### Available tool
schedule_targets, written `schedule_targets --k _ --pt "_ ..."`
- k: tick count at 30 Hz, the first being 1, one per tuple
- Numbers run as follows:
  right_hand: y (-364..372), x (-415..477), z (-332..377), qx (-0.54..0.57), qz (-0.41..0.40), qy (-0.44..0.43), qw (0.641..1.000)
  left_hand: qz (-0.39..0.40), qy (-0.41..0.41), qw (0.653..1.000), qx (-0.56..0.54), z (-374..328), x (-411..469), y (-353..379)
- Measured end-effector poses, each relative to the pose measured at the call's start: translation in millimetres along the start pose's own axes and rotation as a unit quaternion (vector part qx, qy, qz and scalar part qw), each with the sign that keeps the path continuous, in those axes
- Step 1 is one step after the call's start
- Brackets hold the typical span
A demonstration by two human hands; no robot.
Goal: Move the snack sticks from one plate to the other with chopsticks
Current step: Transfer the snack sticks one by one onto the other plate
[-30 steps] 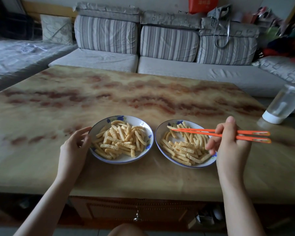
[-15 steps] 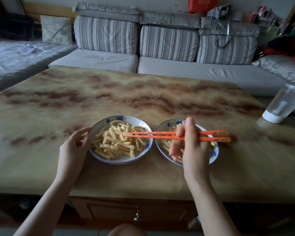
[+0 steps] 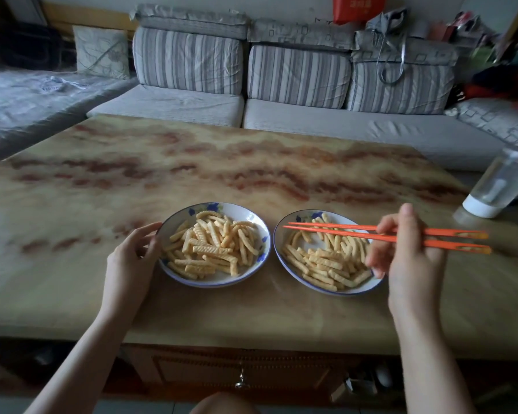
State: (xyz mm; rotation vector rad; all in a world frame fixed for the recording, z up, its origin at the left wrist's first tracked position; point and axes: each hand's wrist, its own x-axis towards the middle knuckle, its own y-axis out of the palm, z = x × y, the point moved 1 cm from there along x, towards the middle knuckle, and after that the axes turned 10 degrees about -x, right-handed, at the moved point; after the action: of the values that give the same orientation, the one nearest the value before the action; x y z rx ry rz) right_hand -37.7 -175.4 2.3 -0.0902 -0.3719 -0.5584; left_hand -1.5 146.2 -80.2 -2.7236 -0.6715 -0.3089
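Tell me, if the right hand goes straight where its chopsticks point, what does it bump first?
Probably the left plate or its snack pile. The right hand aims the chopsticks leftward, tips over the right plate. Their height is unclear, so they might pass above.

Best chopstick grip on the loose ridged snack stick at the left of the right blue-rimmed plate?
Pinch the loose ridged snack stick at mid-length, across its width. It lies apart from the pile, pointing away from the person; the orange plastic chopsticks in the right hand lie crosswise to it, so come down from above.
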Motion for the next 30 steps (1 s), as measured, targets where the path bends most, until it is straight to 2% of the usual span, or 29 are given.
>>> schedule_targets --k 4,16,25,30 --pt "-15.1 6.7 -4.4 -0.043 0.01 0.001 0.999 0.001 0.001 1.0 -0.002 -0.6 -0.6 -0.7" --pt "-30.7 13.1 -3.9 -0.078 0.038 0.007 0.996 0.001 0.001 1.0 -0.001 0.5 -0.1 -1.0" --pt "-13.0 2.3 9.1 0.02 -0.045 0.018 0.999 0.001 0.0 1.0 -0.001 -0.7 -0.3 -0.4" --pt "8.1 -7.6 11.3 0.076 -0.012 0.045 0.996 0.0 -0.005 1.0 0.003 -1.9 -0.4 -0.5"
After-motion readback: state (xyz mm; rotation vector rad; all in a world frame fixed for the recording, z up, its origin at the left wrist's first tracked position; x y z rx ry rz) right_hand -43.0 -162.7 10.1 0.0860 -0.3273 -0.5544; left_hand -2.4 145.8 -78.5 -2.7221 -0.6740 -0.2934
